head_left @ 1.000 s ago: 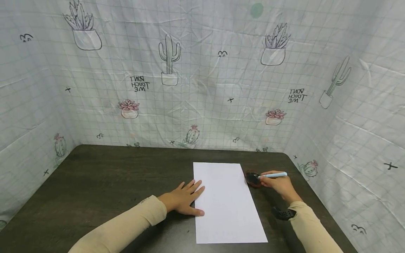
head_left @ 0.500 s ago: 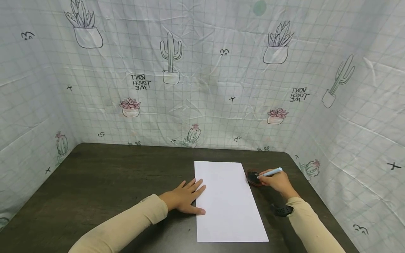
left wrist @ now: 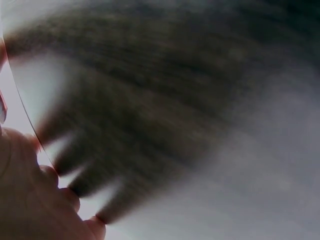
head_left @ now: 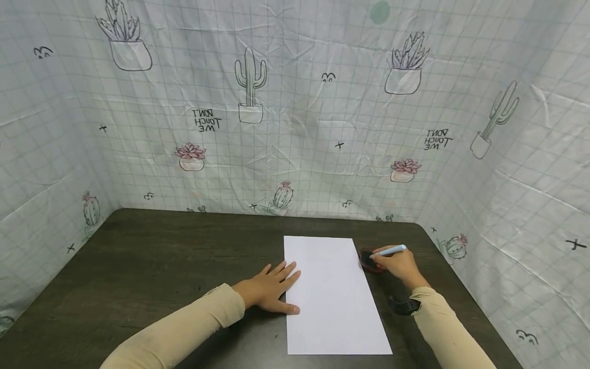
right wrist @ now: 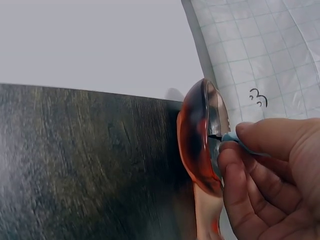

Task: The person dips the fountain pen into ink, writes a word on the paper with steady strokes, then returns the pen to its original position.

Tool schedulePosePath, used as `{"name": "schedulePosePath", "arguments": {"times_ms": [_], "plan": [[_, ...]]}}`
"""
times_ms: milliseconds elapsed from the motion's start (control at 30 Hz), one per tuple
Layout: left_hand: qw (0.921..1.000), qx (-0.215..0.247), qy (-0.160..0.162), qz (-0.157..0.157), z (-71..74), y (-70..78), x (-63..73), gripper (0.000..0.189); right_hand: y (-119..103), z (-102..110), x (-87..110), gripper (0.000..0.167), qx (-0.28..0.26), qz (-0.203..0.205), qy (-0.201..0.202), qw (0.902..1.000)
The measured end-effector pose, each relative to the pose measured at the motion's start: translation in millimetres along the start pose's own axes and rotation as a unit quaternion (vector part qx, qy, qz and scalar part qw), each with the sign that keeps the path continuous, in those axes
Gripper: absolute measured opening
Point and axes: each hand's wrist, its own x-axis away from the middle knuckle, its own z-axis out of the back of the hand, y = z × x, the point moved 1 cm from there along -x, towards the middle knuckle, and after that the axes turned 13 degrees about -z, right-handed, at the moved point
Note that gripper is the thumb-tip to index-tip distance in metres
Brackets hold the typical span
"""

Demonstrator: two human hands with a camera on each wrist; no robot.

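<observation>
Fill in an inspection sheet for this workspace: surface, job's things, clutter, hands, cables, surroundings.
Surface: dark, wood-grained table.
Job's things: white paper lies flat, no marks seen on it; a small dark, red-edged dish stands by its right edge; a light blue pen-like tool has its dark tip at the dish's opening, contact unclear.
Clutter: nothing seen.
Left hand: laid across the paper's left edge, fingers spread.
Right hand: pinches the tool; a black band shows at the wrist.
Cables: nothing seen.
Surroundings: creased pale cloth behind and at both sides, printed with grid lines, potted plants and mirrored lettering.
</observation>
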Motion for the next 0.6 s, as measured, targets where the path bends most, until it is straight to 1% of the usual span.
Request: {"name": "schedulePosePath", "arguments": {"times_ms": [300,367,600], "plan": [[1.0,0.0,0.003,-0.002,-0.2,0.3,-0.6,0.091,8.6,8.1,1.0,0.026,-0.005,-0.003,0.026,0.9997],[1.0,0.001,0.004,-0.002,0.1,0.1,-0.1,0.091,8.7,9.3,2.0,0.025,-0.011,-0.005,0.025,0.9996],[1.0,-0.003,0.004,0.0,-1.6,-0.7,-0.3,0.092,7.5,9.9,6.9,0.023,0.011,-0.009,0.016,0.9998]]}}
